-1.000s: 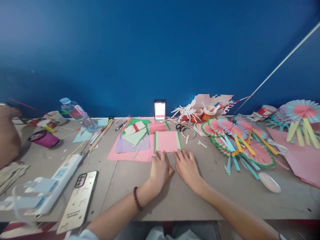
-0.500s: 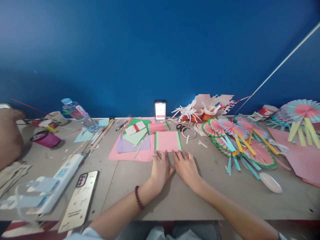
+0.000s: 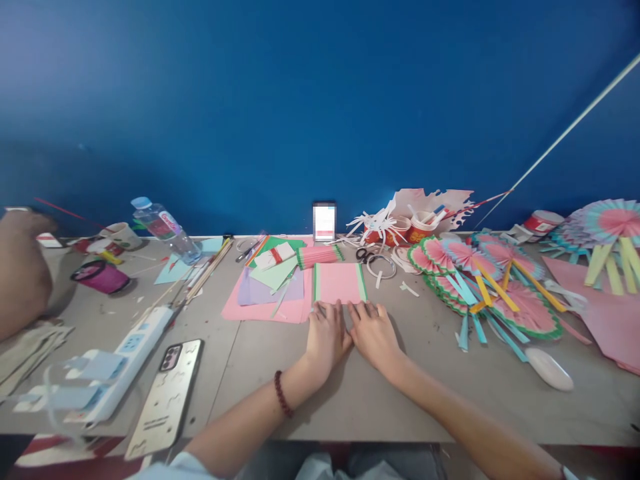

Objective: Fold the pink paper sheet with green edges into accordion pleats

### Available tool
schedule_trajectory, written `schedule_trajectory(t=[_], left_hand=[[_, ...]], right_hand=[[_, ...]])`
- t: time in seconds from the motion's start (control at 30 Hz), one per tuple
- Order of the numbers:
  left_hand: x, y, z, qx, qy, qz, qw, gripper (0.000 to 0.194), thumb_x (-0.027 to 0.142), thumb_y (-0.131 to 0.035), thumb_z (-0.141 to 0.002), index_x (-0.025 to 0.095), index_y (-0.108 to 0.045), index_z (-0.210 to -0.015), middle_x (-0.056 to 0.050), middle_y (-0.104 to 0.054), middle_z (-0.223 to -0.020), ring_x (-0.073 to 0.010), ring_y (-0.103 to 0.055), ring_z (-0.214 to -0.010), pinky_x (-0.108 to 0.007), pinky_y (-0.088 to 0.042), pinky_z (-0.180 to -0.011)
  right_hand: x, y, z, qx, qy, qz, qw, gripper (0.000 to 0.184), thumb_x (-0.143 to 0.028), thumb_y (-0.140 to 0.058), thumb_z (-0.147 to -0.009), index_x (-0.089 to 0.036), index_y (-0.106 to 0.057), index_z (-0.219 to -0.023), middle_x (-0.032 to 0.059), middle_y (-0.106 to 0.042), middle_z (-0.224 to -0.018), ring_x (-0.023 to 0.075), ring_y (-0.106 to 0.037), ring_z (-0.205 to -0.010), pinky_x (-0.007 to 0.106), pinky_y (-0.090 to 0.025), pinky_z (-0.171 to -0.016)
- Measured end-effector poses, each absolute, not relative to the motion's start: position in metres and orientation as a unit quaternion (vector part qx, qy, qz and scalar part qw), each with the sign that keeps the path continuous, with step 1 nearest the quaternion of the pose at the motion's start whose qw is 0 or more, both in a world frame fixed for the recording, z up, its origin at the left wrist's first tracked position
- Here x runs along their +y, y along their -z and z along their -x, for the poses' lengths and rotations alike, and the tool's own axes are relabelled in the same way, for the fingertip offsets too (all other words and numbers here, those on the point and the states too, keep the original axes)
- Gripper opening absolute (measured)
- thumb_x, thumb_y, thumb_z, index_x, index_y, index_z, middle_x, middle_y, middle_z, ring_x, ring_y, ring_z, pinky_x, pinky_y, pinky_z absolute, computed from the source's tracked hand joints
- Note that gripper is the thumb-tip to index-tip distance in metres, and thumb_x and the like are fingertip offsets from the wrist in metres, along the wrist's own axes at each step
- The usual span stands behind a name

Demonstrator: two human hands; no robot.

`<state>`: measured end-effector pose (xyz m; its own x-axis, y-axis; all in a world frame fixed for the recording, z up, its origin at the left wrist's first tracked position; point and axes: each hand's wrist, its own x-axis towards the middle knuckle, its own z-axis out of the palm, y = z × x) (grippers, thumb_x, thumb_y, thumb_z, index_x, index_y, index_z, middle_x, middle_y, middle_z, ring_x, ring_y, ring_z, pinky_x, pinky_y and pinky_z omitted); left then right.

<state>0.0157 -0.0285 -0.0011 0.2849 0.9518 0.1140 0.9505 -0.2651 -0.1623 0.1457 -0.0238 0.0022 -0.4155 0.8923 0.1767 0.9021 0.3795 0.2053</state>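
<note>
A pink sheet of paper [image 3: 340, 283] with green strips along its left and right sides lies flat in front of me. My left hand [image 3: 326, 333] is at its near left edge and my right hand [image 3: 373, 333] at its near right edge. Both sets of fingers are bent and closed over that near edge; the thumbs are mostly hidden beneath and meet near the middle. Just beyond the sheet sits a pleated pink paper strip [image 3: 320, 256] with green edges. Left of it, pink, purple and green papers [image 3: 270, 288] are stacked with a white bundle on top.
Finished paper fans [image 3: 500, 280] lie on the right, near a white oval object [image 3: 550, 369]. Scissors [image 3: 365, 255] and a tape roll [image 3: 381, 267] are behind the sheet. Left are a phone [image 3: 165, 400], a power strip [image 3: 133, 353], a bottle [image 3: 167, 230] and another person's arm [image 3: 23, 273].
The whole view has shifted slightly, with things now a little further right. Both hands keep their place at the sheet's near edge, with hardly any finger movement.
</note>
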Motion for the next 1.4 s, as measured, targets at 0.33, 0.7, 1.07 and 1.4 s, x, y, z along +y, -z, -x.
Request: schedule_trajectory(t=[0.33, 0.7, 1.07, 1.4], left_hand=[[-0.026, 0.002, -0.014, -0.583, 0.02, 0.806, 0.099, 0.06, 0.036, -0.059, -0.09, 0.01, -0.052, -0.143, -0.024, -0.061, -0.121, -0.0419, -0.054, -0.117, -0.051, -0.048, -0.086], [-0.012, 0.0, 0.006, -0.57, 0.061, 0.816, 0.079, 0.028, 0.007, -0.05, -0.088, 0.008, -0.071, -0.106, -0.017, -0.066, -0.096, -0.0292, -0.062, -0.091, -0.041, -0.045, -0.08], [0.042, -0.003, 0.07, -0.435, 0.215, 0.866, -0.122, 0.018, 0.021, -0.055, -0.095, 0.018, -0.072, -0.094, -0.007, -0.068, -0.09, -0.0195, -0.063, -0.089, -0.031, -0.047, -0.078], [0.043, 0.004, 0.064, -0.429, 0.287, 0.855, -0.057, 0.02, 0.015, -0.05, -0.092, 0.019, -0.068, -0.087, -0.006, -0.067, -0.085, -0.0182, -0.062, -0.088, -0.032, -0.048, -0.081]], right_hand=[[-0.023, -0.009, -0.144, -0.836, 0.152, 0.527, 0.017, 0.049, -0.017, -0.052, -0.088, -0.014, -0.057, -0.137, 0.0161, -0.068, -0.11, 0.0293, -0.061, -0.101, 0.043, -0.047, -0.088], [-0.023, -0.008, -0.147, -0.833, 0.137, 0.535, 0.021, 0.047, -0.017, -0.054, -0.088, -0.011, -0.057, -0.134, 0.0164, -0.068, -0.114, 0.0304, -0.061, -0.108, 0.043, -0.044, -0.091], [-0.011, -0.006, -0.163, -0.833, 0.081, 0.542, 0.077, 0.032, -0.012, -0.048, -0.095, -0.014, -0.065, -0.123, 0.0102, -0.073, -0.105, 0.0207, -0.066, -0.093, 0.037, -0.037, -0.089], [0.008, 0.002, -0.181, -0.814, -0.017, 0.549, 0.19, 0.022, -0.017, -0.051, -0.096, -0.018, -0.073, -0.099, 0.0071, -0.074, -0.101, 0.0202, -0.063, -0.096, 0.032, -0.041, -0.087]])
